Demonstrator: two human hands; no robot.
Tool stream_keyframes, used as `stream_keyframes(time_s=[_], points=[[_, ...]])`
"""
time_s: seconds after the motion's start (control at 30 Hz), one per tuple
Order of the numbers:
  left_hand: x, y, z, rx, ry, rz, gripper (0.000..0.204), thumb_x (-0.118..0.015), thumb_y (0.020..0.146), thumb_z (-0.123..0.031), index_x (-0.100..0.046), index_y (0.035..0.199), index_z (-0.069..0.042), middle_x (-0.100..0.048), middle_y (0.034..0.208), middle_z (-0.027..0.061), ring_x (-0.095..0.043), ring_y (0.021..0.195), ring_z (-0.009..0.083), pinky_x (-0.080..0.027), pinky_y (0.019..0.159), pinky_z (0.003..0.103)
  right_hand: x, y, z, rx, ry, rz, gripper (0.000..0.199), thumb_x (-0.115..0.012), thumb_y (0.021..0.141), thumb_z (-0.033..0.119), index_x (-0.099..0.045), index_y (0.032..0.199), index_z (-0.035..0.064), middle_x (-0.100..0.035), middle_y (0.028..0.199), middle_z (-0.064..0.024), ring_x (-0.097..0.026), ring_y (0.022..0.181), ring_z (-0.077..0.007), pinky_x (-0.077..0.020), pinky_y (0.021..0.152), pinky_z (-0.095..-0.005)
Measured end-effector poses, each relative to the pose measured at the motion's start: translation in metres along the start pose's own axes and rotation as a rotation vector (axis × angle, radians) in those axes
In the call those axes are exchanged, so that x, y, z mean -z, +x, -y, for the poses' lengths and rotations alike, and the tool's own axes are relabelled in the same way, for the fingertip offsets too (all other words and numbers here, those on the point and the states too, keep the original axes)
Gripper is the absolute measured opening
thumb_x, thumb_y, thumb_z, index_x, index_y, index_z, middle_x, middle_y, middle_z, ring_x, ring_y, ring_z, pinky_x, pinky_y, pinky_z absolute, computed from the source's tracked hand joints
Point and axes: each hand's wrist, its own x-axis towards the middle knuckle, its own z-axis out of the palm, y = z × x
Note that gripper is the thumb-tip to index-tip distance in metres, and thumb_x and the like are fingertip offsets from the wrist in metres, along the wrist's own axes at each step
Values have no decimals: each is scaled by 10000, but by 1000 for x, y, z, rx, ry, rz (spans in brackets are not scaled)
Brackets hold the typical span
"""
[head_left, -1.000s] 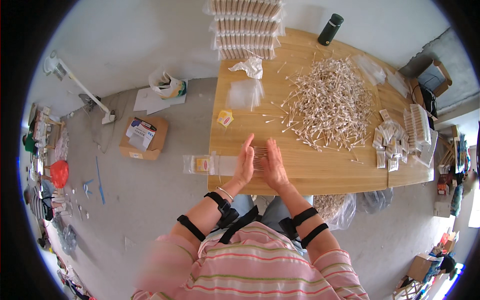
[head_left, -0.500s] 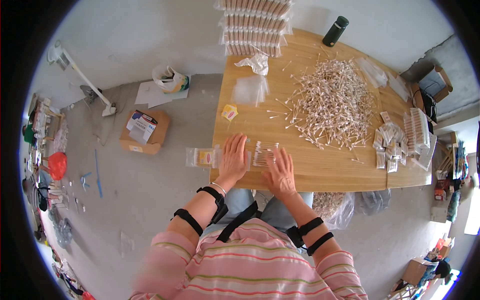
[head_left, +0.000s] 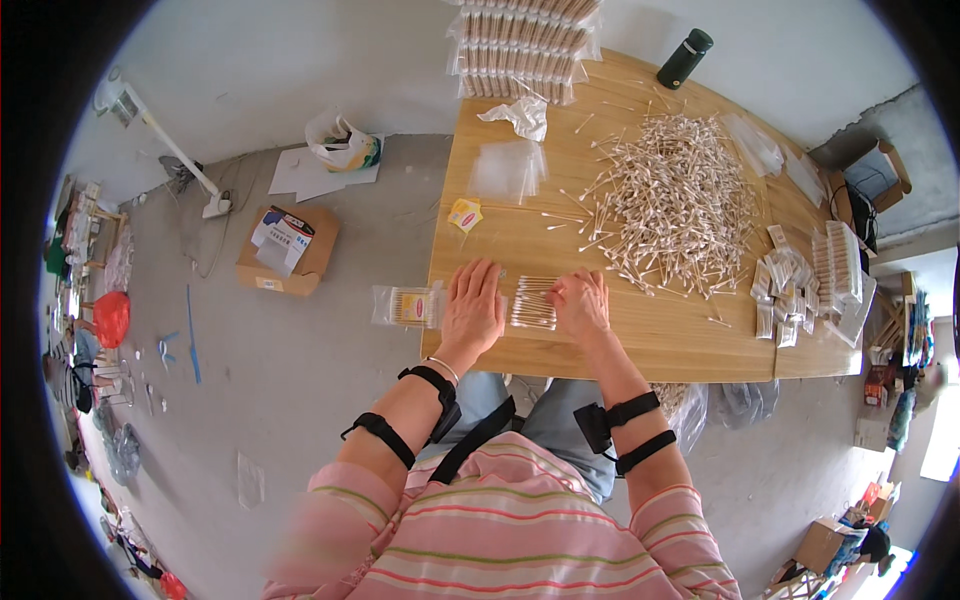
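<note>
My left hand (head_left: 474, 308) lies flat near the table's front left edge, its fingers stretched out and close together, over one end of a clear plastic packet. The packet (head_left: 410, 307) holds cotton swabs and a yellow label card, and it juts out past the edge. To the right of that hand, a row of cotton swabs (head_left: 533, 303) lies side by side on the wood. My right hand (head_left: 582, 303) is at the row's right end with its fingers curled in. Its fingertips are partly hidden, so what they pinch cannot be made out.
A big heap of loose swabs (head_left: 685, 205) covers the right middle of the table (head_left: 640, 345). Yellow cards (head_left: 465, 214), clear bags (head_left: 508, 170) and stacked swab packs (head_left: 525, 50) lie farther back. A dark bottle (head_left: 686, 58) stands at the rear, filled packets (head_left: 787, 285) at right.
My right hand has gone from spread fingers on the swabs to curled fingers at their right end, uncovering more of the row. My left hand stays in nearly the same place.
</note>
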Motion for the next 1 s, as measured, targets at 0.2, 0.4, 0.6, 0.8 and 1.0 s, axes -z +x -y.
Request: stream_keyframes(time_s=[0.2, 0.4, 0.6, 0.8, 1.0], points=[[-2, 0, 2, -1, -2, 6, 443, -501, 901, -171, -443, 1318, -30, -440, 1371, 111, -353, 1333, 251, -231, 1150, 414, -1, -1, 1, 128, -112, 23, 86, -687, 774, 149, -666, 843, 102, -597, 976, -74, -491, 1027, -298, -400, 907, -430], [-4, 0, 2, -7, 2, -10, 452, -513, 896, -178, -450, 1318, -26, -440, 1375, 115, -355, 1332, 254, -234, 1145, 418, -2, -5, 1, 175, -77, -14, 89, -647, 795, 140, -636, 857, 77, -598, 977, -92, -509, 1031, -301, -424, 868, -422], [-5, 0, 2, 6, 6, -5, 459, -515, 893, -180, -449, 1321, -28, -435, 1383, 112, -349, 1336, 254, -231, 1145, 417, 0, -7, 3, 156, -82, 4, 84, -654, 792, 144, -655, 838, 74, -609, 980, -90, -519, 1026, -298, -428, 870, -437], [-5, 0, 2, 5, 19, 10, 470, -505, 898, -189, -433, 1336, -33, -425, 1391, 109, -340, 1343, 249, -223, 1150, 415, 6, -7, -2, 184, -35, 32, 76, -652, 796, 136, -660, 842, 77, -613, 971, -90, -521, 1012, -305, -432, 880, -435], [-5, 0, 3, 14, 0, 18, 484, -499, 903, -190, -412, 1353, -32, -424, 1391, 112, -332, 1348, 247, -219, 1153, 413, 11, -4, -14, 70, 163, -5, 72, -650, 794, 126, -679, 850, 90, -621, 910, -94, -528, 960, -311, -438, 874, -413]])
